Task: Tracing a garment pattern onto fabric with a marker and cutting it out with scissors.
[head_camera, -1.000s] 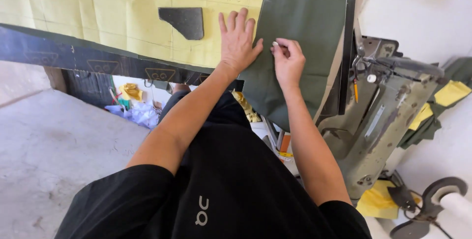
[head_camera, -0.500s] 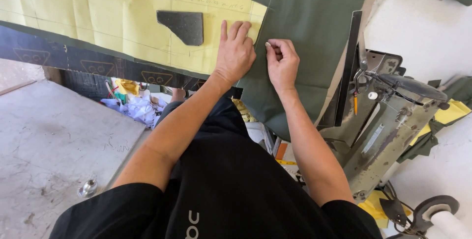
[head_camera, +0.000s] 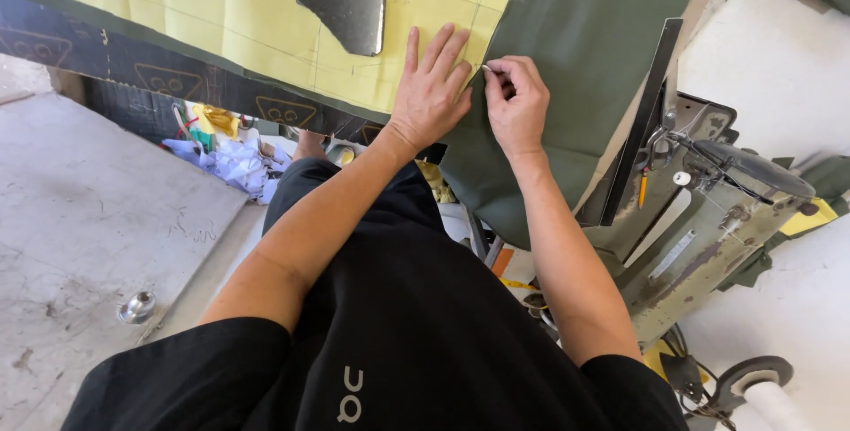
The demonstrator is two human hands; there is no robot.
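Note:
A yellow paper pattern point(head_camera: 212, 15) lies over dark green fabric point(head_camera: 584, 41) on the table. My left hand point(head_camera: 434, 90) presses flat on the pattern's lower right corner, fingers spread. Right beside it, my right hand point(head_camera: 515, 105) pinches a small white piece of chalk point(head_camera: 486, 67) at the pattern's edge, touching the green fabric. A dark metal weight point(head_camera: 345, 13) rests on the pattern just up and left of my left hand.
A long metal ruler point(head_camera: 642, 121) leans at the fabric's right edge. An old sewing machine point(head_camera: 708, 218) stands to the right. Scraps and clutter point(head_camera: 221, 152) lie under the table; a concrete floor point(head_camera: 80, 236) spreads to the left.
The view has shifted down and left. Both hands stay at the pattern's corner, and my right hand has slid the chalk slightly down along the pattern's edge.

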